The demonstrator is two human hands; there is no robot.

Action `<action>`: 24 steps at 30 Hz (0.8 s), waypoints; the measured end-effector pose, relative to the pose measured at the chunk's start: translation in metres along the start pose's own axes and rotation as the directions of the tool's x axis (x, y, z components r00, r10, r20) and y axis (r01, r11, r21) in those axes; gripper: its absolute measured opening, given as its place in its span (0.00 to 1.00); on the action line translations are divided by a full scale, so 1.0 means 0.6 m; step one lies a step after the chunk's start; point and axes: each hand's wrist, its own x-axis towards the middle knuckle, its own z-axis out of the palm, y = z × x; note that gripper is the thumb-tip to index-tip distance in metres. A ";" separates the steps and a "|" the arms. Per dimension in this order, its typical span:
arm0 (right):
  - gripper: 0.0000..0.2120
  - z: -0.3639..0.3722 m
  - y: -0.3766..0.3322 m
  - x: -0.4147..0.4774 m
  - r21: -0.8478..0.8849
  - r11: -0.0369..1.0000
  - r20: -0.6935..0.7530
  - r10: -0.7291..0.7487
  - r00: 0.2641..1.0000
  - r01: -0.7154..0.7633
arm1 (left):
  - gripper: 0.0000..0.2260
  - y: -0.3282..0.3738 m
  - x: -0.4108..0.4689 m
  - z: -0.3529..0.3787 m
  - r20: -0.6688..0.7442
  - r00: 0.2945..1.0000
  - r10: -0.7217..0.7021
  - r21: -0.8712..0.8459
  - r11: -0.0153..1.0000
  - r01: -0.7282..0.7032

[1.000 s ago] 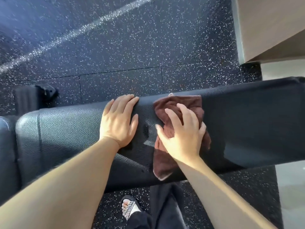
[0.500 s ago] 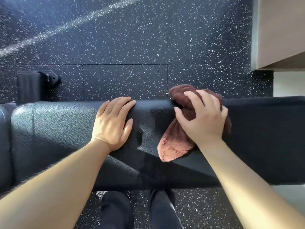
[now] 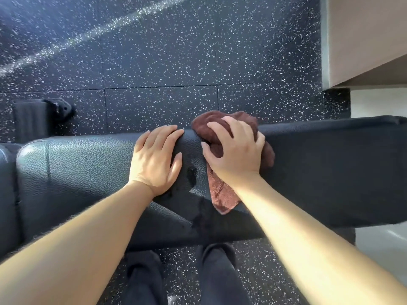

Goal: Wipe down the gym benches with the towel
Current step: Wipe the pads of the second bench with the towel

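A black padded gym bench [image 3: 77, 172] runs across the view from left to right. My left hand [image 3: 156, 159] rests flat on its top, fingers straight and reaching the far edge. Just to the right, my right hand [image 3: 235, 155] grips a bunched brown towel [image 3: 222, 194] and presses it over the bench's far edge. One tail of the towel trails back across the pad toward me. Part of the towel is hidden under my right hand. The two hands are almost touching.
Speckled black rubber floor [image 3: 176, 51] lies beyond the bench. A black equipment piece [image 3: 41, 117] sits on the floor at the far left. A beige wall or cabinet [image 3: 363, 40] fills the upper right. My legs in dark trousers [image 3: 215, 271] stand against the bench's near side.
My right hand moved the towel from the middle of the pad to its far edge, bunching it up, then slid it left toward my left hand. The left hand stayed flat on the bench.
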 end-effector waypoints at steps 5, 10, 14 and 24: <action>0.20 -0.011 0.028 -0.026 -0.011 0.999 -0.015 0.047 0.999 -0.047 | 0.23 -0.013 -0.005 -0.010 0.057 0.996 0.069 -0.021 0.997 -0.068; 0.20 0.001 -0.037 -0.023 0.034 0.988 0.003 0.153 0.988 -0.153 | 0.24 -0.120 -0.024 -0.042 0.093 0.996 0.009 0.062 0.998 -0.015; 0.19 0.025 -0.112 -0.008 0.058 0.997 0.088 -0.052 0.995 0.047 | 0.27 -0.208 -0.057 -0.052 0.042 0.987 -0.154 0.103 0.983 0.149; 0.20 0.027 -0.111 0.021 0.046 0.997 0.113 -0.066 0.991 0.061 | 0.22 -0.218 -0.063 -0.047 -0.039 0.986 -0.160 0.032 0.986 0.161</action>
